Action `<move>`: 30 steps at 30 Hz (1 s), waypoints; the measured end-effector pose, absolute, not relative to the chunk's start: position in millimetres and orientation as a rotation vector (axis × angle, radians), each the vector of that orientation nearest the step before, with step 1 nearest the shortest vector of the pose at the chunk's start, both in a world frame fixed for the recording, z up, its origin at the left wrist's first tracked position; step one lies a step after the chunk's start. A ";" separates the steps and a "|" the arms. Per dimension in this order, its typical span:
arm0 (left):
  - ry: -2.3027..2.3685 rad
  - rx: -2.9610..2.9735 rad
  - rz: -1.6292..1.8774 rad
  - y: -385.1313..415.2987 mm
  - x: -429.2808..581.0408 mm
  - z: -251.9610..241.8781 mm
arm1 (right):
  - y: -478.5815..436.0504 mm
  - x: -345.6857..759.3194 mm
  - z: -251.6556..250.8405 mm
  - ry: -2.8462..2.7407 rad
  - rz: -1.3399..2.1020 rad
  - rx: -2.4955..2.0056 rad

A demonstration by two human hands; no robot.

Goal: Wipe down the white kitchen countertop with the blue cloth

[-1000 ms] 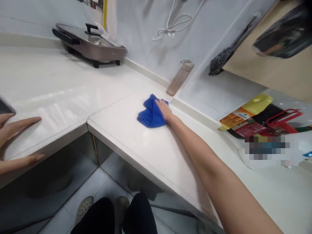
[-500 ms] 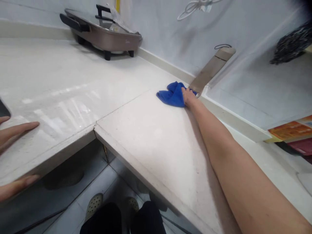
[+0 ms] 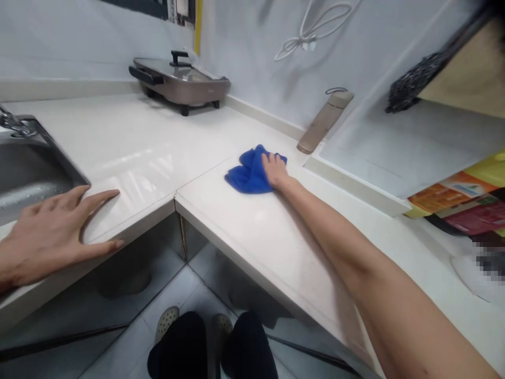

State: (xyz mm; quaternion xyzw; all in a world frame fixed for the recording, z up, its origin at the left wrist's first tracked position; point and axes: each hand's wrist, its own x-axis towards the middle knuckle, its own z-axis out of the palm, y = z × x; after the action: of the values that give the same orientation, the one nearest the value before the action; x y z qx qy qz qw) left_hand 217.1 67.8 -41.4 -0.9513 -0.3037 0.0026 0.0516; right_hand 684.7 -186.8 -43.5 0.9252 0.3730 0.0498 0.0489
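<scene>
A crumpled blue cloth (image 3: 248, 172) lies on the white L-shaped countertop (image 3: 232, 221), right of the corner joint. Pressing down on the cloth's right side is my right hand (image 3: 275, 169), its fingers curled over the fabric. My left hand (image 3: 59, 226) rests at the counter's front edge beside the sink, fingers spread, with the thumb along the front of the edge. Nothing shows in its grasp. A beige bottle (image 3: 325, 121) leans against the wall just beyond the cloth.
An electric pan (image 3: 189, 87) with a glass lid stands in the back corner. The metal sink (image 3: 35, 163) and tap (image 3: 16, 123) are at left. A white cable (image 3: 307, 39) hangs on the wall. Orange-and-red packaging (image 3: 465, 200) sits at right.
My right hand and the cloth have shifted away from the bottle, toward the counter's corner joint. The view has swung left, so the sink and more of my left hand now show.
</scene>
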 end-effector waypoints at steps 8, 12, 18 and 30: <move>-0.878 -2.917 0.060 44.5 224.3 -14.5 | -224.4 577.0 -32.2 1.317 0.085 2.731; -0.904 -2.949 0.076 34.6 223.3 -5.3 | -266.7 548.1 -31.2 1.361 0.084 2.711; -0.904 -3.041 0.054 32.7 222.9 0.0 | -352.1 509.1 -39.5 1.427 0.126 2.754; -0.894 -3.035 0.009 36.6 224.3 -7.2 | -544.6 415.5 -55.0 1.513 0.398 2.869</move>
State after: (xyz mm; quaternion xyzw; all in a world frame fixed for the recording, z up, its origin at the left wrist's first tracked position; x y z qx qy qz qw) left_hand 224.3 36.6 -7.2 -0.9591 -0.2827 0.0029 -0.0111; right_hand 415.5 -544.6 -55.0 0.8762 0.4621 0.1215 -0.0633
